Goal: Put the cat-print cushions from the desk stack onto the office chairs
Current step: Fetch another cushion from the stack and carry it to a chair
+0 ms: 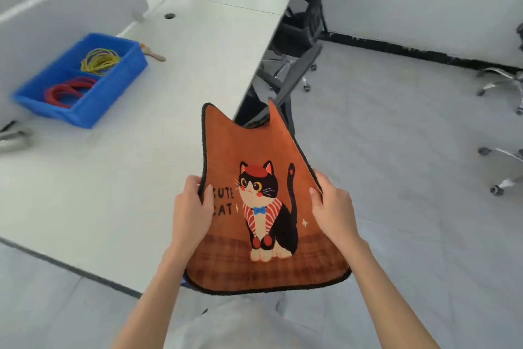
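Carrying step: both hands held one cushion [266, 198] in the air off the corner of the worktop [147, 167], the left hand [192, 207] and right hand [331, 207] each with its grip clamped on a side edge, thumb on the printed face. The nearest chair [294, 77] stood tucked under the worktop just beyond. The next move probably called for freeing that seat, then laying the cushion flat on it.
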Action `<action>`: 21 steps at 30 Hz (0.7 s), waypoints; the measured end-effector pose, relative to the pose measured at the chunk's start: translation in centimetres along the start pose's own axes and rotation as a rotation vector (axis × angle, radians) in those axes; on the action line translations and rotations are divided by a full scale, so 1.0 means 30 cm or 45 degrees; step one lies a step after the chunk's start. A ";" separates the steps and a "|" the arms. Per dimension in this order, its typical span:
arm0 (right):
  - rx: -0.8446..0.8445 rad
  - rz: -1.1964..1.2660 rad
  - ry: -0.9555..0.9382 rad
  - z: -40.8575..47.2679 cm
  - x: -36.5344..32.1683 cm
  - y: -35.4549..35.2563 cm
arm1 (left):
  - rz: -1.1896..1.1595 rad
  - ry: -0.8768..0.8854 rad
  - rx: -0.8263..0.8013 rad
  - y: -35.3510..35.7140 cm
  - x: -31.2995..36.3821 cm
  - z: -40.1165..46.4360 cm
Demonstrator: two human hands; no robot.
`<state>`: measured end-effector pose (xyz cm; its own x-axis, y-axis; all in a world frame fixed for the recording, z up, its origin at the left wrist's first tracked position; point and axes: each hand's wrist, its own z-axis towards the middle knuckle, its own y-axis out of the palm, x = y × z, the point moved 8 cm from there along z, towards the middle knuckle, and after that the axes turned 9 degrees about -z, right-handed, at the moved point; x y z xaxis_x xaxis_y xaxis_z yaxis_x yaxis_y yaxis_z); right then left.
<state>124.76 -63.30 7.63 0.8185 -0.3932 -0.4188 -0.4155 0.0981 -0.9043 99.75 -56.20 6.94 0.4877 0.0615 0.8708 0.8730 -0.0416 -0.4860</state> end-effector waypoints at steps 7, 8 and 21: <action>-0.331 0.049 -0.398 0.297 -0.349 0.109 | 0.209 -0.106 0.194 -0.179 -0.032 0.136; -0.367 0.042 -0.451 0.326 -0.396 0.119 | 0.260 -0.125 0.189 -0.191 -0.033 0.144; -0.817 0.373 -1.268 0.339 -0.998 0.224 | 0.232 -0.388 0.951 -0.626 -0.002 0.042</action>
<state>101.50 -41.56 13.25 0.4900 0.4682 -0.7353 -0.5249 -0.5149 -0.6777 83.33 -54.17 15.92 0.5083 0.3903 0.7676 0.5020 0.5899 -0.6324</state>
